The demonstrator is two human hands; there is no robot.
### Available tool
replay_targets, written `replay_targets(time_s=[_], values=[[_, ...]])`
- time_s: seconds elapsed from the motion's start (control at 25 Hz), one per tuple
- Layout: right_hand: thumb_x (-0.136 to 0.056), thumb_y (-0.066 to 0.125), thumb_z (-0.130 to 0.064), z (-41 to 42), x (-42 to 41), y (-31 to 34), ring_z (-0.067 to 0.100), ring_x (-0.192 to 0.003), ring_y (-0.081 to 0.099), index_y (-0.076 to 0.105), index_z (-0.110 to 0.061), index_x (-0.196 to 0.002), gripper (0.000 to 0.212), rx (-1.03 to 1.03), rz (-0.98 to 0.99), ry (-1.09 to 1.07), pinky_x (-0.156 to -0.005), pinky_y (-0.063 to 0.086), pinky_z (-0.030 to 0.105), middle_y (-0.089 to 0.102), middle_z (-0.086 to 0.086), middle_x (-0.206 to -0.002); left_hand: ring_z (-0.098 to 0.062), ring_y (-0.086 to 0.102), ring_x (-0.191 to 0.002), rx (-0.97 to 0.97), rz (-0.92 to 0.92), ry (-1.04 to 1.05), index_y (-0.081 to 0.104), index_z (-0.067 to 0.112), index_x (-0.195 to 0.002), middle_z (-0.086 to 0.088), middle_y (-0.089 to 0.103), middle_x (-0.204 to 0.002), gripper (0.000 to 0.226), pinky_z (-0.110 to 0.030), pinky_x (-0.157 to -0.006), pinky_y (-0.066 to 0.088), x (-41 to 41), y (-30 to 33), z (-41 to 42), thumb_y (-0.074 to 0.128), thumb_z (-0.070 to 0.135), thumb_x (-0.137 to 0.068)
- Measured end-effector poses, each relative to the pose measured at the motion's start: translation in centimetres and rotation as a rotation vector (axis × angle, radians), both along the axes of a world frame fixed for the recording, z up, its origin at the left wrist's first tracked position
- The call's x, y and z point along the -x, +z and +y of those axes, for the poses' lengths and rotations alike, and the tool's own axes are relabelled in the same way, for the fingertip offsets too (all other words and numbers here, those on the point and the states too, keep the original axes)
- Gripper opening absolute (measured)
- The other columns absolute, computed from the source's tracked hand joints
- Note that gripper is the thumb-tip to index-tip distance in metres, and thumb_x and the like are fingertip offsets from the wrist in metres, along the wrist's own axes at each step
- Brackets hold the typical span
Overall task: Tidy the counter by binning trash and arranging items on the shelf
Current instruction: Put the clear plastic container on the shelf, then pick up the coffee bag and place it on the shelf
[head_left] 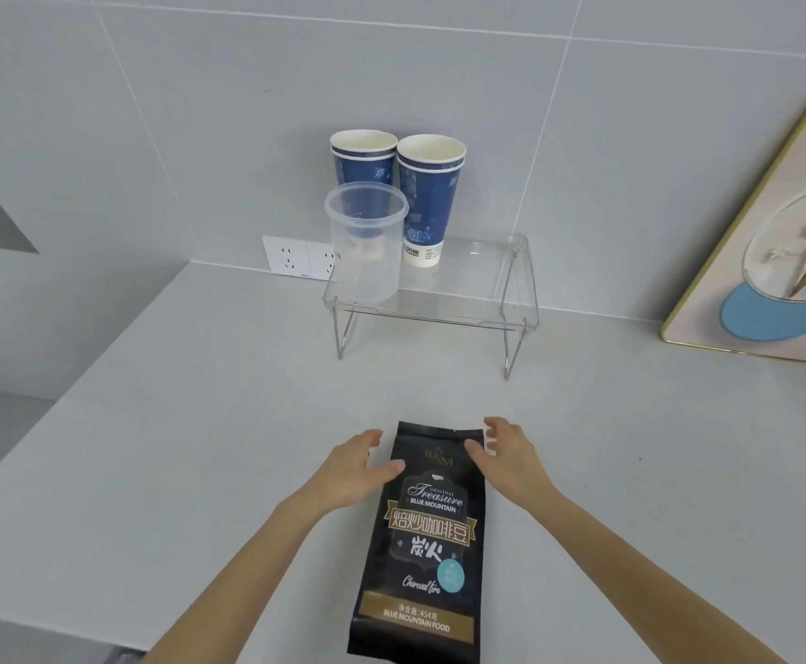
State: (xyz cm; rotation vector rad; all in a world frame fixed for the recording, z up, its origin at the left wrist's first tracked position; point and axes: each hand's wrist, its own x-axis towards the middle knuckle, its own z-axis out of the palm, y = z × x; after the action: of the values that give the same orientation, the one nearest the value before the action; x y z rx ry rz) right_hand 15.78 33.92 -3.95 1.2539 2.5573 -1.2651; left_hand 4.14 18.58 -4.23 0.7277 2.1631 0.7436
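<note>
Counter (200, 424): pale grey, set against a grey tiled wall; we look down on it from above.

Coffee bag (422, 539): black with gold and white print, lying flat on the counter near its front edge, top seam pointing toward the wall. It lies well apart from the shelf.

Our left hand (353, 469): fingers spread and loosely curved, thumb tip touching or just over the bag's upper left edge. It grips nothing.

Our right hand (506, 455): fingers likewise spread, thumb reaching over the bag's upper right corner. It grips nothing that we can see.

Shelf (487, 299): clear plastic top on thin metal legs, standing against the wall behind the bag.

On the shelf's left part: a clear plastic tub (367, 242), upright and open-topped, at the front; behind it two stacks of blue paper cups (427, 198), upright, side by side. The right part of the shelf is bare.

Wall socket (298, 257): white, behind the shelf's left end.

Picture (765, 242): gold-framed, leaning against the wall at the far right.
</note>
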Motion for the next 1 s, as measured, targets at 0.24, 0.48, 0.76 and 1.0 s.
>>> replay_targets(time_s=[0.24, 0.48, 0.76, 1.0], values=[[-0.093, 0.047, -0.034, -1.2, -2.9, -2.2, 0.022, -0.093, 0.058, 0.055, -0.008, -0.097, 0.027, 0.195, -0.087, -0.016, -0.083, 0.046, 0.031, 0.064, 0.01, -0.102, -0.024, 0.05, -0.124, -0.022, -0.075, 0.079, 0.039, 0.012, -0.132, -0.009, 0.05, -0.138, 0.051, -0.033, -0.101, 0.041, -3.0, -1.3, -0.4, 0.055, 0.03, -0.087], [-0.093, 0.049, -0.027, -2.1, -3.1, -2.4, 0.02, -0.081, 0.06, 0.058, -0.005, -0.085, 0.025, 0.218, 0.044, -0.136, -0.083, 0.053, 0.038, 0.07, 0.015, -0.099, -0.021, 0.058, -0.113, -0.089, -0.172, 0.244, 0.05, 0.013, -0.123, -0.008, 0.06, -0.128, 0.04, -0.032, -0.095, 0.044, -3.7, -1.5, -0.5, 0.057, 0.028, -0.087], [-0.092, 0.052, -0.022, -2.5, -3.1, -0.8, 0.019, -0.079, 0.057, 0.057, -0.007, -0.078, 0.021, 0.153, 0.152, -0.127, -0.065, 0.044, 0.027, 0.062, 0.006, -0.086, -0.015, 0.062, -0.087, -0.229, -0.241, 0.415, 0.052, 0.011, -0.12, -0.006, 0.066, -0.113, 0.039, -0.015, -0.066, 0.045, -4.4, -0.2, -0.4, 0.059, 0.027, -0.085], [-0.091, 0.054, -0.019, -2.4, -1.9, 2.4, 0.021, -0.074, 0.062, 0.053, -0.012, -0.075, 0.017, 0.1, 0.347, -0.148, -0.059, 0.047, 0.027, 0.063, 0.006, -0.083, -0.005, 0.062, -0.07, -0.439, -0.212, 0.53, 0.061, 0.011, -0.112, -0.002, 0.068, -0.091, 0.027, -0.014, -0.059, 0.051, -3.1, 2.6, 0.2, 0.059, 0.018, -0.086]])
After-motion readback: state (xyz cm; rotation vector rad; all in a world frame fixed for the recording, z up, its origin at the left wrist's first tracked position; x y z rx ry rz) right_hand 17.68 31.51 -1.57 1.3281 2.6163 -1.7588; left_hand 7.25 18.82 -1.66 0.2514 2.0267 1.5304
